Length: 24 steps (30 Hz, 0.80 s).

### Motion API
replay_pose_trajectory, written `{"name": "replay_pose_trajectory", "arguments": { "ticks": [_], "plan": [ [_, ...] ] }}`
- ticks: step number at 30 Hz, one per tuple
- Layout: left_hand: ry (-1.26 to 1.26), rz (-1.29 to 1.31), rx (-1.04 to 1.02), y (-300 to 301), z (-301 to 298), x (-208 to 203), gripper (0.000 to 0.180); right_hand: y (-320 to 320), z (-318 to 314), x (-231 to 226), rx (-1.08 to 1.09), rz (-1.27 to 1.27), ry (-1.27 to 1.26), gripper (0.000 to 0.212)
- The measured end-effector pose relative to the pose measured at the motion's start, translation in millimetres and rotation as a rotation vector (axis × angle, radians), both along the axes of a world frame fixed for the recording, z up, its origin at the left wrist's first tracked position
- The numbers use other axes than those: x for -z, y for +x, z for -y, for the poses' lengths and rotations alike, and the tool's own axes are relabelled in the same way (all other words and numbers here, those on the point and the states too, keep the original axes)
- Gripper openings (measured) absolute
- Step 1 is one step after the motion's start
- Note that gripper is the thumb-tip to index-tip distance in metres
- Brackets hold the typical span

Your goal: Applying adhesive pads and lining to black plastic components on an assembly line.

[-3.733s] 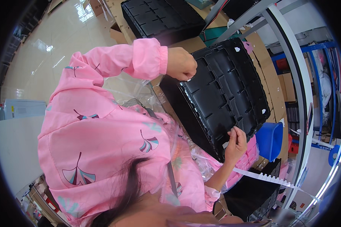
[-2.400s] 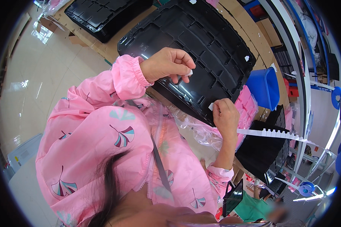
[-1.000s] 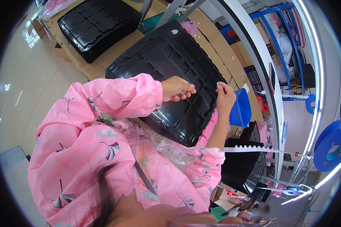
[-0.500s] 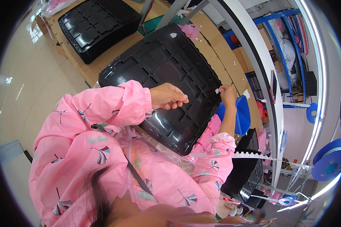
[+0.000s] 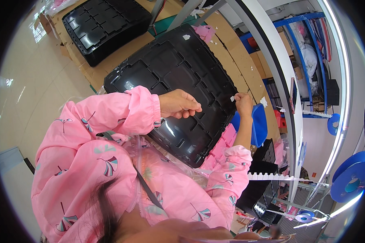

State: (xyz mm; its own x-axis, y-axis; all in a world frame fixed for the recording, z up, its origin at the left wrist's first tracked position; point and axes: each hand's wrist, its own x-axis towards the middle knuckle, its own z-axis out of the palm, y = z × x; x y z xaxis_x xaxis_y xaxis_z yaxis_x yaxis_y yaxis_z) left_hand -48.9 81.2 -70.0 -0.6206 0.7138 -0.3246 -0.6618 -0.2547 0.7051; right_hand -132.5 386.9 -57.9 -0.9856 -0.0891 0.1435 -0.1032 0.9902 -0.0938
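Observation:
A large black moulded plastic tray [image 5: 170, 65] with raised ribs and stepped panels lies in front of me, tilted across the table. Over its near middle hovers my left hand [image 5: 179, 104], thumb and fingertips pressed together; anything between them is too small to make out. At the tray's right edge my right hand [image 5: 243, 105] pinches a small white piece [image 5: 232, 98], perhaps tape or paper, against or just above the rim. Another white scrap [image 5: 186, 37] sits on the tray's far corner.
A second black tray [image 5: 105, 26] lies at the far left on the cardboard-covered table [image 5: 241, 73]. Near my right forearm are a blue bin [image 5: 259, 125] and pink sheet material [image 5: 221, 148]. A white upright frame [image 5: 278, 52] and blue reels [image 5: 351, 178] stand right.
Both hands keep almost the same place and grip. The view has shifted very slightly; the tray and the white piece look unchanged.

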Motion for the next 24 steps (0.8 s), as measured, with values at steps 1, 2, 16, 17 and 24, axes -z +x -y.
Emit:
{"name": "replay_pose_trajectory", "arguments": {
  "ticks": [1, 2, 16, 17, 24],
  "plan": [
    [0.001, -0.007, 0.005, -0.1, -0.4, -0.4, 0.022, -0.8, -2.9, 1.1, 0.001, 0.001, 0.000, 0.011],
    [0.001, -0.011, 0.011, 0.9, -0.2, -0.9, 0.022, 0.5, -2.0, -0.1, 0.008, 0.018, -0.005, 0.012],
    [-0.015, -0.040, -0.012, 0.8, 1.8, -1.3, 0.022, 6.5, 6.2, 3.0, -0.087, -0.027, 0.136, 0.011],
    [-0.021, -0.042, -0.011, 1.2, 2.0, -1.7, 0.022, 8.6, 6.4, 5.7, -0.101, -0.071, 0.147, 0.011],
    [-0.013, -0.045, -0.012, 2.6, 2.9, -0.7, 0.022, 18.4, 7.1, 10.1, -0.136, -0.191, 0.143, 0.011]
  ]
}}
